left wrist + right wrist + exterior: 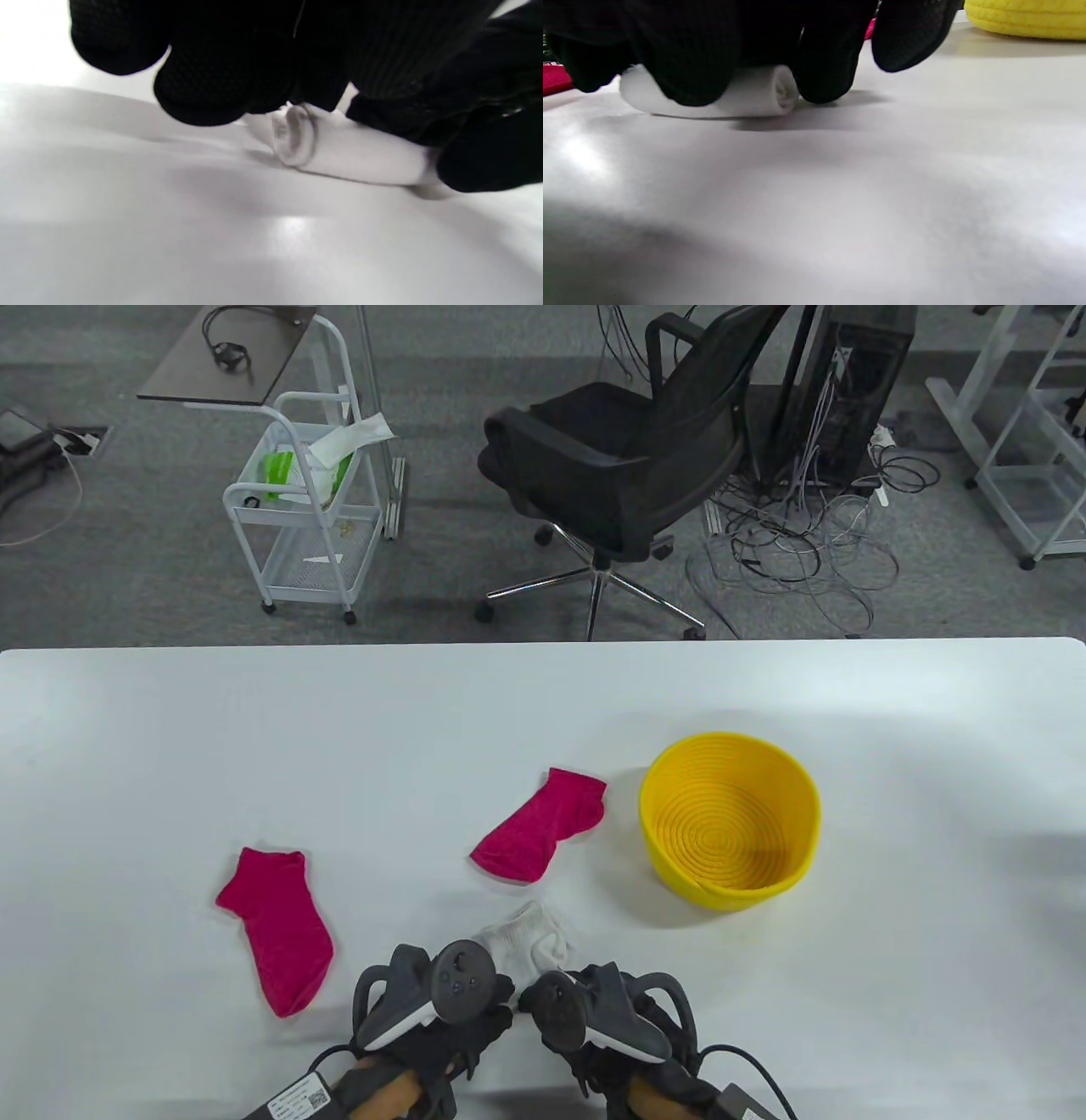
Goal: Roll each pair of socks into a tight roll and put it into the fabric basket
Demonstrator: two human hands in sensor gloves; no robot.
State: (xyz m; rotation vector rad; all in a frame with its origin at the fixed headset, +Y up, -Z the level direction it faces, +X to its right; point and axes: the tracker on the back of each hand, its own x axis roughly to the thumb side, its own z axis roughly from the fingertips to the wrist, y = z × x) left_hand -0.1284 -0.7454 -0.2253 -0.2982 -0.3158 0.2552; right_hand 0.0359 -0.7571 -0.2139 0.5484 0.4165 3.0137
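A white sock pair [533, 943] lies near the table's front edge, its near part wound into a roll [356, 154]. Both gloved hands bend over that roll side by side. My left hand [485, 1016] holds the roll's left end, its fingers [220, 76] curled over the top. My right hand [567, 1033] holds the right end [755, 94], with its fingers [691, 63] curled down over it. The sock cuffs stick out beyond the hands, unrolled. A yellow woven basket [797, 806] stands empty to the right. Two pink socks lie apart: one [278, 929] left, one [543, 824] beside the basket.
The white table [254, 746] reaches far to both sides. Beyond its far edge stand a black office chair [628, 449], a white trolley [301, 509] and a tangle of cables [806, 534] on the floor.
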